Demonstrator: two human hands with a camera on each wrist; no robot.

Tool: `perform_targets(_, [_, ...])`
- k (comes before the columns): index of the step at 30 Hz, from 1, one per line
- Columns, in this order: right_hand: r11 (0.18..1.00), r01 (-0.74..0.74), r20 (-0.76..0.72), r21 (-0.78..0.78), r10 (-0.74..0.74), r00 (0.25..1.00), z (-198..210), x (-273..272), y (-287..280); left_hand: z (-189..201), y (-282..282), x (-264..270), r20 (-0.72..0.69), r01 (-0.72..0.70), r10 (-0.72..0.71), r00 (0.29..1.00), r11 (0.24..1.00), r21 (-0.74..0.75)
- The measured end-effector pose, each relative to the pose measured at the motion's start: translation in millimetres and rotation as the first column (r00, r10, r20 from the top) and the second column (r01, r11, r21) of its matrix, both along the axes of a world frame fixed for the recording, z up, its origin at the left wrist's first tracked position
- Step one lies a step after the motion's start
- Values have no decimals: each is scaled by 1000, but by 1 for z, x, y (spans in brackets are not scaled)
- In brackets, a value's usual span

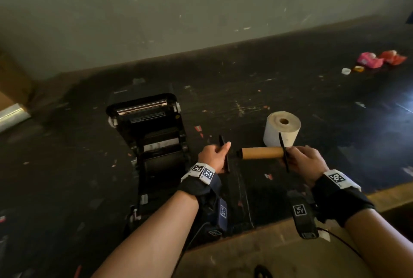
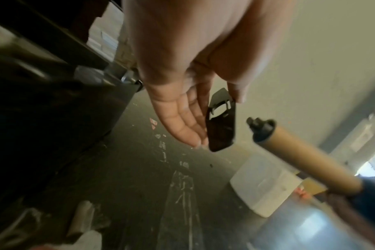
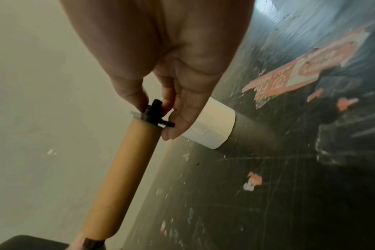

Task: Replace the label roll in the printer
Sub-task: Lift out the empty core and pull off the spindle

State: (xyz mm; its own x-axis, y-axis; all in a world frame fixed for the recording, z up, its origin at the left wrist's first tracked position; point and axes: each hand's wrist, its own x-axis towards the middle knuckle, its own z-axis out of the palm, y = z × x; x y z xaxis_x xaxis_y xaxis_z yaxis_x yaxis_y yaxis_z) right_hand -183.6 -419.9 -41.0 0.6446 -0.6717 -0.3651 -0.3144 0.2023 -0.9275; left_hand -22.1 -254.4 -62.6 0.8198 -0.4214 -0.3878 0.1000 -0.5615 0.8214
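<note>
Left hand (image 1: 213,157) fingers (image 2: 182,125) pinched on black flange (image 2: 220,128). Right hand (image 1: 302,162) fingers (image 3: 182,121) clamped on spindle end (image 3: 153,112) of empty core (image 1: 261,153). New label roll (image 1: 282,129) just beyond right fingers; open printer (image 1: 154,130) left of left fingers.

Printer (image 2: 43,118) blurred, cropped in left wrist view

Right hand (image 3: 173,71) enters from 12 o'clock, fingertips (image 3: 171,133) pinching the black spindle end (image 3: 153,112) that sticks out of a brown cardboard core (image 3: 122,177). Core runs down toward 7 o'clock. White label roll (image 3: 212,125) sits on the dark scuffed worktop (image 3: 268,194) just behind the fingers, at 3 o'clock of the grip. Torn orange sticker (image 3: 306,67) at 2 o'clock.
</note>
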Motion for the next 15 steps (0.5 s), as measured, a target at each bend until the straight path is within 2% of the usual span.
perform_targets(3, [999, -51, -44, -5, 51, 998, -12, 8, -26, -18, -17, 2, 151, 3, -43, 988, 967, 254])
perform_targets(7, [990, -139, -49, -1, 139, 989, -22, 26, -42, -38, -22, 1, 172, -18, -64, 983, 898, 439])
perform_targets(11, [980, -199, -10, -12, 199, 980, -19, 41, -43, -49, -21, -2, 176, -33, -69, 982, 855, 518])
perform_targets(15, [964, -264, 4, -29, 264, 965, -17, 49, -44, -51, -19, -4, 172, -27, -74, 982, 854, 519])
